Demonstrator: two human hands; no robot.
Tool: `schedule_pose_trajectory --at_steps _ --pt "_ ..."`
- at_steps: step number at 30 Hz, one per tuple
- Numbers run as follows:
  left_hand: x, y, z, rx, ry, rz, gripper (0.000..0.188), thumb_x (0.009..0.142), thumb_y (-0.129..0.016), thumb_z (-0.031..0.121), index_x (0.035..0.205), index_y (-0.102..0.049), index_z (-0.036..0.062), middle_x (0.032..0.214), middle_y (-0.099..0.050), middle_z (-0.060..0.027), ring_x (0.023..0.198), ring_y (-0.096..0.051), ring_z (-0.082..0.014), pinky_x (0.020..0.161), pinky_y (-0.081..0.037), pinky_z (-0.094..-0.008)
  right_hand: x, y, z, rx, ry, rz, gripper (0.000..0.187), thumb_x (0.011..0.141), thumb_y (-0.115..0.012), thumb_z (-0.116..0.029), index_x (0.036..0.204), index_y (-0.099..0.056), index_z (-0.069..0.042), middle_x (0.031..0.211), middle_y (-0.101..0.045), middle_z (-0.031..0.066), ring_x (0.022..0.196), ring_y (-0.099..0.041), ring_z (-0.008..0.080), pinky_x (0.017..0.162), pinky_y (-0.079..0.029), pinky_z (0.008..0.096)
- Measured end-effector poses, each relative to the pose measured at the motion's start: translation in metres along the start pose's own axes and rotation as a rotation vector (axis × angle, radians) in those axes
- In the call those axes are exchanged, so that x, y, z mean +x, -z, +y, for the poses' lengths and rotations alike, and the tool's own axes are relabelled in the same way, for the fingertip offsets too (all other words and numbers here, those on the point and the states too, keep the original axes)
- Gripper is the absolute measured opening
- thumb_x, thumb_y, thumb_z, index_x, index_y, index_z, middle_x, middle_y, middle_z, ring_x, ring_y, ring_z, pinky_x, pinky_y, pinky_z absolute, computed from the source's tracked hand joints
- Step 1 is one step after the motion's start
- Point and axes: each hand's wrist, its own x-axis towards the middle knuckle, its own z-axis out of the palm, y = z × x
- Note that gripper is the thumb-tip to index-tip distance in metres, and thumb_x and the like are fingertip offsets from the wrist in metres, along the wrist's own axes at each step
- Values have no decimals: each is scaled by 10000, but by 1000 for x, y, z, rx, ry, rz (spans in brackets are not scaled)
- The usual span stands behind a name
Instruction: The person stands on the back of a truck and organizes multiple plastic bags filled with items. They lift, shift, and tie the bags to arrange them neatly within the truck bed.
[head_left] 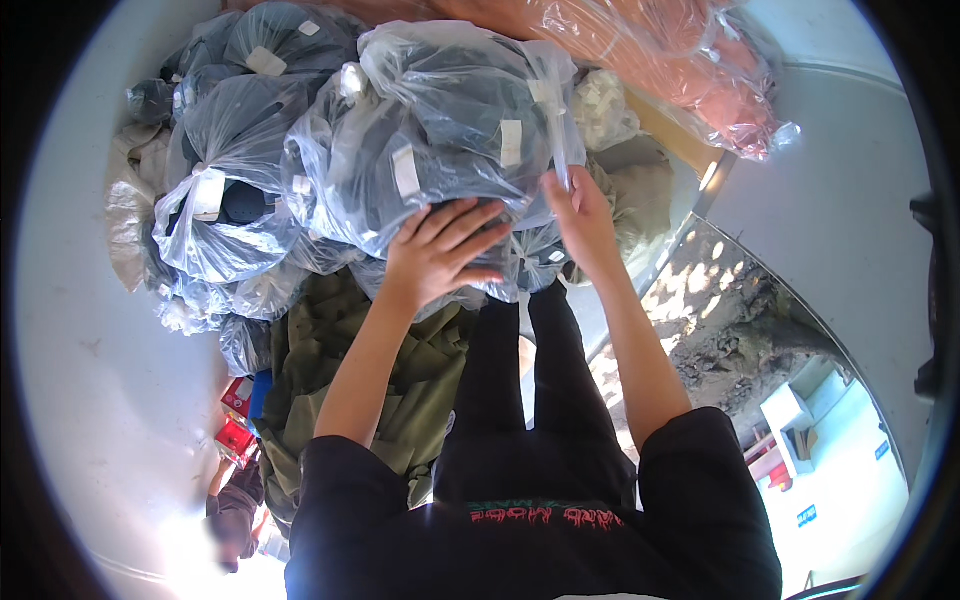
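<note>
A large clear plastic bag (445, 110) packed with dark cloth stands in front of me, with white labels on its contents. My left hand (450, 245) lies spread against the bag's near lower side, fingers apart. At the bag's right edge my right hand (580, 215) is closed around a gathered fold of its plastic, thumb up. Part of that grip is hidden by the fingers. Left of this bag sits another knotted clear bag (235, 190) with dark contents and a white tag.
Smaller clear bags (245, 345) and a heap of olive-green cloth (370, 370) lie to the left. Plastic-wrapped orange-brown material (650, 65) stretches across the far right. An open doorway (730, 300) shows ground outside. Another person (235, 505) is at the lower left.
</note>
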Motion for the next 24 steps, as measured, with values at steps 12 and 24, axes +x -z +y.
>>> schedule_pose_trajectory --at_steps 12,24 --pt "56 -43 -1 -40 259 132 80 798 -774 434 829 -745 366 979 -626 173 971 -573 -147 957 -366 -419 -30 -27 -8 150 -69 85 397 1072 -555 -410 982 -613 -27 662 -497 31 633 -445 106 579 -386 326" --pt "-18 -148 96 -367 344 -30 261 904 -629 179 1151 -710 155 1214 -683 -99 1029 -682 -245 850 -566 -356 -82 -25 -5 440 -113 -33 256 1063 -604 -275 970 -630 -38 730 -486 -39 677 -435 61 612 -356 263"
